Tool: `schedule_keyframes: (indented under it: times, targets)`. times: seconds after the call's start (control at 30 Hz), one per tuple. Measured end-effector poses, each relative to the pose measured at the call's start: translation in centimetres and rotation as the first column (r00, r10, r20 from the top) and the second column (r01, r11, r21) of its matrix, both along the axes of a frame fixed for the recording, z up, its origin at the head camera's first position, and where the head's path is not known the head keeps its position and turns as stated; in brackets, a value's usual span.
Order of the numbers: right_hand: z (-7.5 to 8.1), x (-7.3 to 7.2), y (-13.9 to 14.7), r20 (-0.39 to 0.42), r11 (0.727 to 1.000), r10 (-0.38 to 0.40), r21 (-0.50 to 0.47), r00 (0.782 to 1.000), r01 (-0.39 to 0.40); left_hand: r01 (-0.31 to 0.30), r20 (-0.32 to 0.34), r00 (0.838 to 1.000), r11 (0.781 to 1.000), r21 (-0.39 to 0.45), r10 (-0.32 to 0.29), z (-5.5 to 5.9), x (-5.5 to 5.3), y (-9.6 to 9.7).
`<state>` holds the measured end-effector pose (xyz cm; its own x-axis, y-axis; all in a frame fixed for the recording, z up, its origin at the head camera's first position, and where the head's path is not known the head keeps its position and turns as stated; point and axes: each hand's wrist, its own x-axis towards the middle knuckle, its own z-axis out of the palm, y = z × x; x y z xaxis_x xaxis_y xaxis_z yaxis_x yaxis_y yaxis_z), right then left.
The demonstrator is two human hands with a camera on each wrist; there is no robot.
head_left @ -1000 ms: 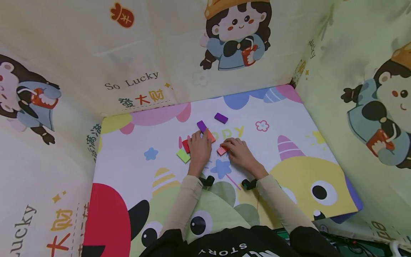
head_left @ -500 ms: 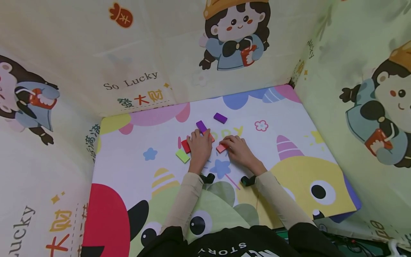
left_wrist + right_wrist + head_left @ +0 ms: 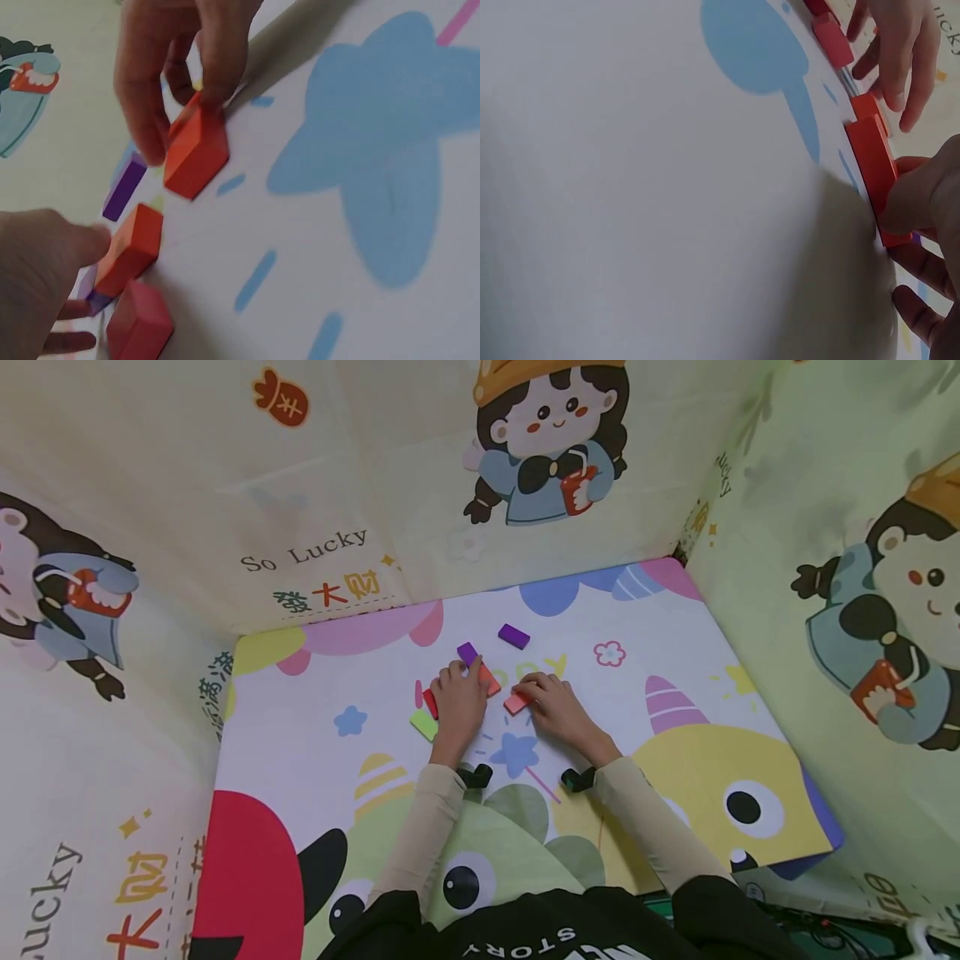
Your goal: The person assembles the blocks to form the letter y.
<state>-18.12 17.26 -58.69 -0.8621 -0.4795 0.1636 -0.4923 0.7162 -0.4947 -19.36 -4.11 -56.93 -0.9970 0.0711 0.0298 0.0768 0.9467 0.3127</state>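
My right hand (image 3: 564, 714) pinches an orange-red rectangular block (image 3: 874, 180) by one end, thumb against its near side, low over the mat. Over the other blocks is my left hand (image 3: 461, 703), fingers spread and pointing down. Its thumb lies right at an orange block (image 3: 133, 247), which shows in the head view beside the thumb. A pinkish-red block (image 3: 140, 322) stands near it, hidden under that hand in the head view. Past the left fingertips is a purple block (image 3: 467, 652). A red block (image 3: 430, 703) and a light green block (image 3: 424, 724) lie left of the hand, partly covered.
A second purple block (image 3: 513, 637) lies apart, farther back on the printed mat (image 3: 585, 618). Cartoon-printed cloth walls (image 3: 420, 460) enclose the back and both sides. Dark wrist mounts (image 3: 476, 777) sit at both wrists.
My left hand has shifted slightly left and toward me, baring more of the orange block and covering more of the green and red ones. My right hand keeps its pinch, nearly still.
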Motion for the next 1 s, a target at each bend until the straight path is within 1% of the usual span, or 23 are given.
schedule_keyframes:
  times: [0.07, 0.13, 0.23, 0.33, 0.53, 0.63, 0.73, 0.87, 1.0]
  targets:
    - [0.0, 0.2, -0.1, 0.011, 1.0, -0.022, -0.017, 1.0, 0.023, 0.027, 0.029, 0.999, 0.999, 0.027, -0.027, 0.1, -0.1, -0.5]
    - [0.0, 0.5, -0.1, 0.021, 0.998, -0.055, -0.029, 0.998, 0.056, 0.072, 0.059, 0.996, 0.997, 0.035, -0.074, 0.1, -0.3, -1.0]
    - [0.1, 1.3, -0.3, 0.027, 0.992, -0.116, -0.043, 0.993, 0.117, 0.143, 0.088, 0.986, 0.989, 0.024, -0.144, -0.1, -0.8, -1.6]
    - [0.1, 1.9, -0.7, 0.035, 0.984, -0.174, -0.042, 0.984, 0.176, 0.182, 0.105, 0.978, 0.983, 0.012, -0.183, -0.3, -1.2, -2.2]
    - [-0.2, 2.9, -2.0, 0.058, 0.958, -0.285, -0.01, 0.957, 0.286, 0.21, 0.134, 0.969, 0.978, -0.003, -0.208, -0.4, -1.7, -2.8]
    - [-0.3, 3.1, -2.5, 0.059, 0.946, -0.323, -0.003, 0.945, 0.324, 0.215, 0.141, 0.967, 0.977, -0.01, -0.212, -0.4, -1.7, -2.9]
    - [-0.3, 3.2, -2.8, 0.052, 0.94, -0.34, -0.014, 0.939, 0.341, 0.216, 0.13, 0.968, 0.976, -0.009, -0.213, -0.3, -1.7, -2.9]
    - [-0.2, 3.3, -3.0, 0.047, 0.938, -0.344, -0.02, 0.938, 0.345, 0.214, 0.107, 0.972, 0.977, -0.015, -0.211, -0.3, -1.8, -2.9]
    - [-0.1, 3.2, -3.1, 0.037, 0.94, -0.342, -0.011, 0.939, 0.342, 0.21, 0.109, 0.972, 0.978, -0.013, -0.208, -0.2, -1.8, -2.9]
